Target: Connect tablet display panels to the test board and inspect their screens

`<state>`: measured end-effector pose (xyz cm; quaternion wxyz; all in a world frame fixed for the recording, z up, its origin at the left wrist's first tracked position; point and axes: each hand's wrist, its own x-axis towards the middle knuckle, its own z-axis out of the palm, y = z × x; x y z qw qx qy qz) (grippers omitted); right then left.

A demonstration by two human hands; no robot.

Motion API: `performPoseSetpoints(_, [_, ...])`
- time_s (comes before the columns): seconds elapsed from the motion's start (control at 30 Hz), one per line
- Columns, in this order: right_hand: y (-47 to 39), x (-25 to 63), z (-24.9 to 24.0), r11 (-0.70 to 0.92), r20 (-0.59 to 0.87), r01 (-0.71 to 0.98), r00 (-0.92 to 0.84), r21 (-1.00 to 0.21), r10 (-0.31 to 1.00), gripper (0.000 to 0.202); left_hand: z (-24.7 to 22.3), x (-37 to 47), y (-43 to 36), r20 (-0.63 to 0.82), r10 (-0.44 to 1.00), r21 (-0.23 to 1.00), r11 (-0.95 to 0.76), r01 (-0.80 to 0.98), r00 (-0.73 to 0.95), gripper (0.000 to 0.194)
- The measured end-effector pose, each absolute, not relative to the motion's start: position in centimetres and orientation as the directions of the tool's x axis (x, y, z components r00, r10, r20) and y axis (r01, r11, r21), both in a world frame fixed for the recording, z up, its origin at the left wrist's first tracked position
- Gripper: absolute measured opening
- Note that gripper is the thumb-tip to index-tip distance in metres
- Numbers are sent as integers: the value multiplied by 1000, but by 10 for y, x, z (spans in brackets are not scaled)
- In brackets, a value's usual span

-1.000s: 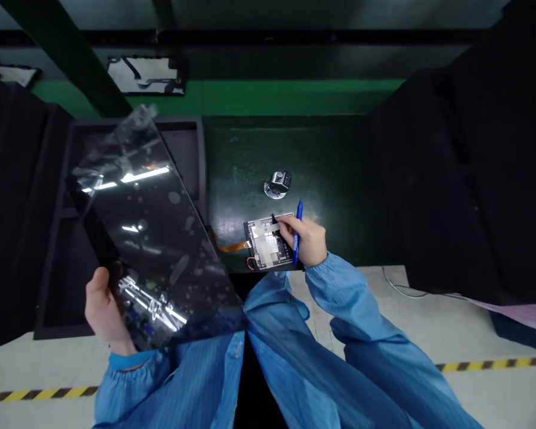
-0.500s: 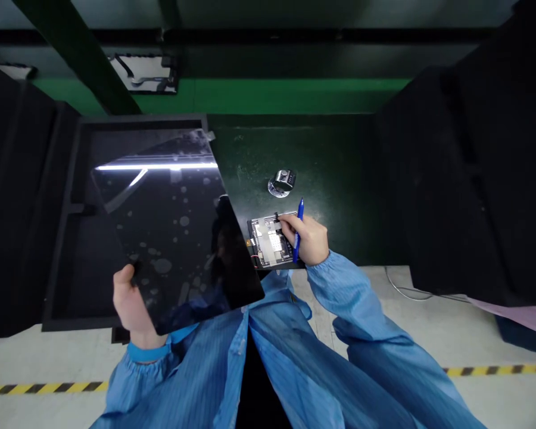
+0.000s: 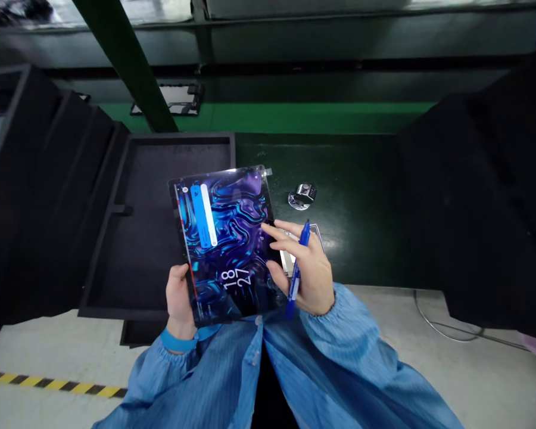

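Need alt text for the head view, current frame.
A person's left hand holds a lit tablet showing a blue swirl wallpaper, while the right hand, holding a blue pen, touches its right edge above a green workbench.

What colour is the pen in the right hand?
Blue; the pen in the right hand shows best in the head view.

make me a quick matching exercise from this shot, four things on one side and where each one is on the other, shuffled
Things:
1. tablet
2. blue pen
3. small metal part
4. black foam tray

Places:
A. lying alone on the dark green bench top
B. gripped at its lower edge by the left hand, screen lit
C. on the bench, left of the tablet
D. tucked in the right hand, whose fingers reach the screen's edge

Pairs: 1-B, 2-D, 3-A, 4-C
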<state>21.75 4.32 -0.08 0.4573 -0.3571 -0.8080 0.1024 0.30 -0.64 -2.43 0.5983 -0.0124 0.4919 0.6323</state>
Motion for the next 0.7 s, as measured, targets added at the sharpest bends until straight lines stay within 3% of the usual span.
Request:
performPoseSetpoints(0.1, [44, 210, -2, 676, 643, 618, -336, -401, 688, 16, -19, 5, -6, -668, 713, 550, 281, -786, -212, 18])
performPoseSetpoints(0.2, [40, 199, -1, 677, 590, 644, -407, -356, 698, 11, -16, 7, -6, -672, 732, 497, 331, -802, -114, 21])
performPoseSetpoints(0.33, [36, 193, 7, 757, 554, 535, -526, -375, 646, 17, -13, 10, -6, -643, 763, 482, 337, -809, -65, 26])
performPoseSetpoints(0.43, [39, 203, 18, 839, 633, 351, -551, -416, 544, 24, -14, 10, -6, -629, 774, 500, 327, -802, -77, 25])
performPoseSetpoints(0.53, [52, 218, 28, 823, 743, 281, -355, -494, 567, 24, -15, 8, -6, -635, 766, 505, 311, -805, -102, 22])
performPoseSetpoints(0.63, [75, 230, 32, 685, 711, 411, -114, -602, 694, 27, -14, 9, -7, -636, 764, 490, 296, -820, -104, 23])
performPoseSetpoints(0.7, [94, 236, 34, 568, 640, 537, -66, -624, 765, 28, -12, 10, -10, -634, 768, 480, 299, -825, -91, 25])
